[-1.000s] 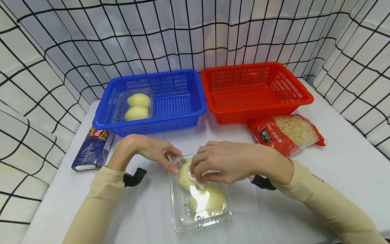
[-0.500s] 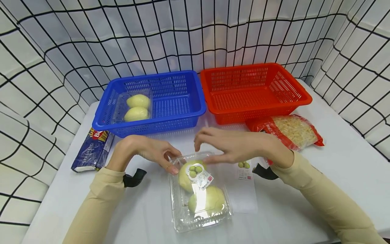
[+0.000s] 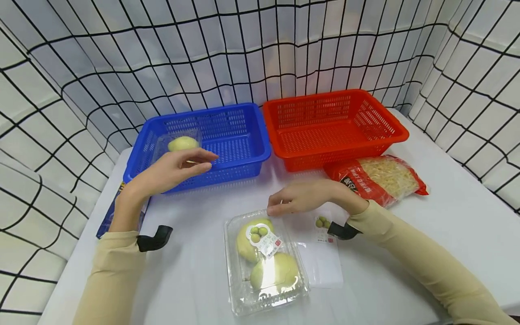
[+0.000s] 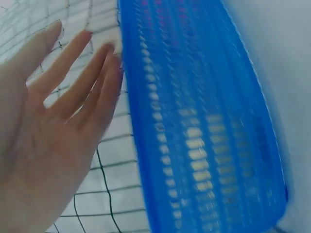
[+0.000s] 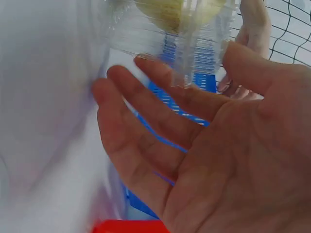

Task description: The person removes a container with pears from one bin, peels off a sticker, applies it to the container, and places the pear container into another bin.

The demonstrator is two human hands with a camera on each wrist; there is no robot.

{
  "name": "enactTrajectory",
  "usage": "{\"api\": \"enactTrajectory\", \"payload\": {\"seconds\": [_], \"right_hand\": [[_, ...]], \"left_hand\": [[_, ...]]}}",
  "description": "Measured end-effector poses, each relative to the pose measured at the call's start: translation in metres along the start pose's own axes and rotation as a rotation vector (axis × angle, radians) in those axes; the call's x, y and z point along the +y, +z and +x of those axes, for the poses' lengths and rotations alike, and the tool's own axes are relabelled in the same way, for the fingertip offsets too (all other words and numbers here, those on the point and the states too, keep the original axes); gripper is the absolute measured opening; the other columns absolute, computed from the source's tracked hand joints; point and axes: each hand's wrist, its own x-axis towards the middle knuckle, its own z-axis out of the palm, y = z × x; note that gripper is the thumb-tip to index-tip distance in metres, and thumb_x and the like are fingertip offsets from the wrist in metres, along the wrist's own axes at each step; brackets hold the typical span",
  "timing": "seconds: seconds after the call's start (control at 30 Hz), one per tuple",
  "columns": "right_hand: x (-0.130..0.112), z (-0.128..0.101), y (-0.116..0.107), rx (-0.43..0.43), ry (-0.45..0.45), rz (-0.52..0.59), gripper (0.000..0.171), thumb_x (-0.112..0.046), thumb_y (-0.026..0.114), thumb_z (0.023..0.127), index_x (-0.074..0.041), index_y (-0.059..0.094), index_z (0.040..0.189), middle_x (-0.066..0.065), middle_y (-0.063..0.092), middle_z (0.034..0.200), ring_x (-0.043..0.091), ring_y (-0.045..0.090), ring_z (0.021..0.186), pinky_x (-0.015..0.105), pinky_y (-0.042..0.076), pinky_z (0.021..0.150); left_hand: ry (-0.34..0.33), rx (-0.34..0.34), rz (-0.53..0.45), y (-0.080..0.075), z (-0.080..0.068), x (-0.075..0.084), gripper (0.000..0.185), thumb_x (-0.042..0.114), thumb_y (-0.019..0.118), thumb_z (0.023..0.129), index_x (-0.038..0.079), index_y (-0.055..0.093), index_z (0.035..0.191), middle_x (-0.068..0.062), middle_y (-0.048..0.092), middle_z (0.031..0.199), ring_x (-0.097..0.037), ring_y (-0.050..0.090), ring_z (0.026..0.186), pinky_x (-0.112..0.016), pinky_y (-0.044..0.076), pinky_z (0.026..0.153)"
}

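Note:
A clear plastic box with two pale yellow fruits lies on the table. Stuck on its lid is a label picturing green fruits. My right hand is at the box's far right corner, fingers loosely bent; in the right wrist view the thumb and fingertips are close to the box edge, and contact is hard to tell. My left hand hovers at the front of the blue basket, fingers extended and holding nothing. It partly hides a second clear box of fruit inside that basket.
Beside the near box lies a white sheet bearing another label. A red basket stands at the back right, with a red-and-clear noodle bag before it. A blue spaghetti pack is mostly hidden by my left arm. Black netting surrounds the table.
My right hand pressed the label on the lid, then lifted off and moved to the box's far corner. My left hand let go of the box and moved up-left to the blue basket.

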Motion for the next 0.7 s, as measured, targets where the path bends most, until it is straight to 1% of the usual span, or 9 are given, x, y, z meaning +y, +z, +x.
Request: {"api": "enactTrajectory", "payload": {"seconds": [0.03,0.1,0.17,0.23,0.33,0.47,0.57,0.6,0.7], "right_hand": [[0.001,0.001,0.001,-0.019,-0.002,0.031,0.037,-0.046,0.047,0.107,-0.021,0.067,0.126,-0.003,0.070,0.114,0.015,0.066,0.103,0.033,0.057,0.092],[0.003,0.003,0.002,-0.049,-0.007,0.095,0.034,-0.044,0.048,0.107,-0.020,0.065,0.124,-0.002,0.067,0.112,0.015,0.065,0.101,0.031,0.059,0.087],[0.004,0.004,0.003,-0.068,-0.008,0.167,0.030,-0.042,0.051,0.107,-0.019,0.063,0.122,-0.001,0.065,0.112,0.014,0.064,0.102,0.029,0.061,0.086],[0.004,0.004,0.003,-0.072,-0.004,0.240,0.028,-0.039,0.054,0.106,-0.016,0.061,0.121,0.000,0.064,0.112,0.014,0.063,0.103,0.029,0.062,0.086],[0.003,0.002,0.002,-0.055,0.008,0.332,0.027,-0.035,0.059,0.104,-0.012,0.056,0.119,0.003,0.064,0.110,0.016,0.065,0.102,0.032,0.063,0.087],[-0.001,-0.005,-0.005,0.024,0.026,0.394,0.030,-0.032,0.063,0.102,-0.010,0.054,0.119,0.007,0.067,0.111,0.019,0.070,0.097,0.041,0.064,0.086],[-0.002,-0.013,-0.012,0.118,0.021,0.412,0.027,-0.027,0.064,0.102,-0.008,0.054,0.119,0.013,0.069,0.114,0.025,0.071,0.100,0.045,0.065,0.083],[-0.003,-0.017,-0.016,0.153,0.023,0.416,0.026,-0.024,0.064,0.102,-0.007,0.054,0.119,0.015,0.069,0.116,0.027,0.070,0.103,0.045,0.065,0.082],[-0.002,-0.028,-0.025,0.265,0.044,0.393,0.024,-0.020,0.063,0.101,-0.006,0.053,0.118,0.016,0.069,0.115,0.029,0.069,0.107,0.043,0.065,0.079]], "left_hand": [[-0.012,0.036,0.019,-0.001,0.000,-0.003,0.043,0.041,0.054,0.107,0.019,0.058,0.144,-0.005,0.060,0.146,-0.029,0.055,0.137,-0.057,0.047,0.112],[-0.044,0.059,0.078,-0.001,0.000,-0.008,0.049,0.043,0.054,0.106,0.017,0.054,0.148,-0.010,0.054,0.152,-0.036,0.048,0.143,-0.063,0.042,0.114],[-0.078,0.053,0.130,0.000,0.001,-0.013,0.055,0.047,0.053,0.105,0.016,0.051,0.150,-0.014,0.048,0.157,-0.041,0.042,0.147,-0.066,0.038,0.115],[-0.110,0.029,0.162,0.001,0.002,-0.018,0.059,0.052,0.052,0.105,0.017,0.049,0.152,-0.016,0.046,0.160,-0.042,0.038,0.150,-0.068,0.035,0.117],[-0.128,0.007,0.178,0.000,0.001,-0.022,0.059,0.053,0.051,0.105,0.016,0.051,0.150,-0.016,0.047,0.159,-0.042,0.039,0.150,-0.068,0.035,0.117],[-0.115,-0.012,0.167,-0.001,0.000,-0.024,0.055,0.050,0.050,0.106,0.016,0.054,0.148,-0.016,0.047,0.159,-0.043,0.038,0.150,-0.068,0.034,0.118],[-0.092,-0.029,0.150,-0.001,0.001,-0.024,0.052,0.046,0.050,0.107,0.014,0.055,0.148,-0.017,0.049,0.157,-0.042,0.040,0.149,-0.067,0.035,0.117],[-0.083,-0.034,0.146,0.000,0.001,-0.025,0.051,0.045,0.051,0.107,0.013,0.056,0.147,-0.017,0.051,0.156,-0.042,0.041,0.149,-0.066,0.036,0.117],[-0.057,-0.053,0.141,0.001,0.002,-0.027,0.051,0.042,0.052,0.107,0.009,0.057,0.146,-0.019,0.054,0.153,-0.042,0.044,0.147,-0.065,0.038,0.117]]}}
